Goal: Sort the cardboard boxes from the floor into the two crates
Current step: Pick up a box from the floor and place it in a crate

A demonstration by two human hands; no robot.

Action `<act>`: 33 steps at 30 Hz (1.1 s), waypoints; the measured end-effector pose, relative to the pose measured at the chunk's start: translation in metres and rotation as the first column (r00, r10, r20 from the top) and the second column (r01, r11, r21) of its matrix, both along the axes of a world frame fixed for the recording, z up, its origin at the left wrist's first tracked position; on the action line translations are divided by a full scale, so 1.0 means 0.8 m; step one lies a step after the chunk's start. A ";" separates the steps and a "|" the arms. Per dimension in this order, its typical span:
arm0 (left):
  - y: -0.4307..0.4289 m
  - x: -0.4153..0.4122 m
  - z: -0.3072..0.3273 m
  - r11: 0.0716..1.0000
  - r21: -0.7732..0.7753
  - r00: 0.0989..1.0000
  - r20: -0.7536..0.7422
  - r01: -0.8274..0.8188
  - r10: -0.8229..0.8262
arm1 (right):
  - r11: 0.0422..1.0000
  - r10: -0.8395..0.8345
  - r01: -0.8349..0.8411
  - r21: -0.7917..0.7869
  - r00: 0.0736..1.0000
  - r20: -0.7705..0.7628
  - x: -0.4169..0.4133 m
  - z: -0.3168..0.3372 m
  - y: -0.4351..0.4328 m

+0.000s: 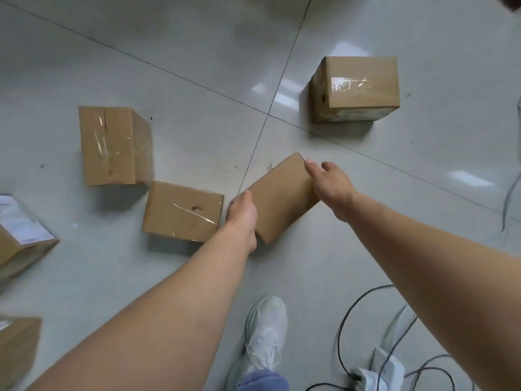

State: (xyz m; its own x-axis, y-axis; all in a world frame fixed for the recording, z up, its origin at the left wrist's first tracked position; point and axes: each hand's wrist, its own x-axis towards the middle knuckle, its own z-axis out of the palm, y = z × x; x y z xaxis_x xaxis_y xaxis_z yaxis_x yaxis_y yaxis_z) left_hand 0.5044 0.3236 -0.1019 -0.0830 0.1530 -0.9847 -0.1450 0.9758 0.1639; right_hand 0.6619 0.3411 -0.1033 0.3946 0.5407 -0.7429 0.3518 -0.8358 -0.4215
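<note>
I have both hands on the middle box [282, 197], just below the centre of the frame. Its long axis runs on a diagonal from lower left to upper right, and one sharp corner points toward the top of the frame. The left hand [242, 214] grips the lower-left end, thumb lying over the top face, the fingers curled out of sight round the end. The right hand [331, 184] clasps the upper-right end, thumb hooked on the top edge, fingers bent down the far side. I cannot tell whether this box is off the floor [183, 66] or resting on it.

The floor is pale, glossy tile. Thin dark joints cross near the middle box, and there are bright patches of glare toward the right. Black cables [345, 328] loop across the lower right, beside a white shoe [266, 331] at bottom centre.

Five more boxes lie on the floor:
- The nearest box [183, 211] sits just left of the left hand, with a strip of clear tape on top.
- The taped box [112, 145] lies close above it at left, its long axis running up the frame and tape along its seam.
- The far box [355, 88] stands well apart at upper right.
- The labelled box [22, 235], with a white label, is cut by the left edge.
- The corner box [17, 351] is at lower left.

Every box I can see is closed, so I cannot see what is inside.
</note>
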 end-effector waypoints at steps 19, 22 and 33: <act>0.102 -0.103 0.227 0.938 0.343 0.998 0.006 0.053 -0.059 | 0.953 -0.233 0.211 0.219 0.969 0.079 -0.086 0.228 0.043; 0.119 -0.155 0.322 0.894 0.446 0.999 -0.033 0.049 -0.038 | 0.897 -0.323 0.303 0.321 0.947 0.007 -0.145 0.317 0.049; 0.114 -0.421 0.687 0.675 0.734 0.996 -0.085 0.074 -0.017 | 0.770 -0.321 0.374 0.517 0.927 -0.193 -0.406 0.661 0.047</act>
State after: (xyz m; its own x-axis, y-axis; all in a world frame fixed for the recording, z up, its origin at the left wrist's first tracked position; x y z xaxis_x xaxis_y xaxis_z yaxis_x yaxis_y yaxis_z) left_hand 0.1678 0.4146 0.4479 -0.1159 0.8307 -0.5445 -0.0648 0.5407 0.8387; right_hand 0.3368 0.3786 0.4258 0.5806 0.6996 -0.4164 0.0209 -0.5240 -0.8514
